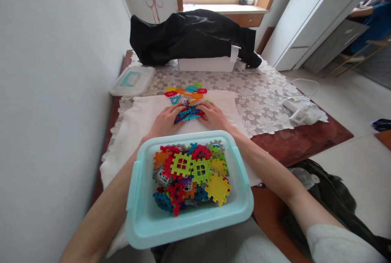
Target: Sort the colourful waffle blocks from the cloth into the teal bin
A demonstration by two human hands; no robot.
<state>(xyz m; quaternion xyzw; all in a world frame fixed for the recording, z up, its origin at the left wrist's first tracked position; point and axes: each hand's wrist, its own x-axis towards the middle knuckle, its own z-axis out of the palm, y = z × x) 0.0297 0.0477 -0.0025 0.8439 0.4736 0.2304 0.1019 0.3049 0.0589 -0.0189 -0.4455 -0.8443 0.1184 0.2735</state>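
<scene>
My left hand (167,121) and my right hand (214,116) are cupped around the two sides of a small heap of blue and red interlocking plastic tiles (187,113). The heap lies on a white cloth (140,120), and my fingers are curled against it. Just beyond my fingertips lie more loose tiles (191,89) in yellow, red, orange, blue and green. Closer to my body, between my forearms, a light-blue plastic bin (189,230) holds many mixed tiles (183,165), some with window cut-outs.
A white lid (132,81) with a teal handle lies at the left by the wall. Black fabric (195,34) covers a white box (206,64) at the back. White items with a cord (302,110) sit at the table's right. Part of a person in blue (371,26) shows at far right.
</scene>
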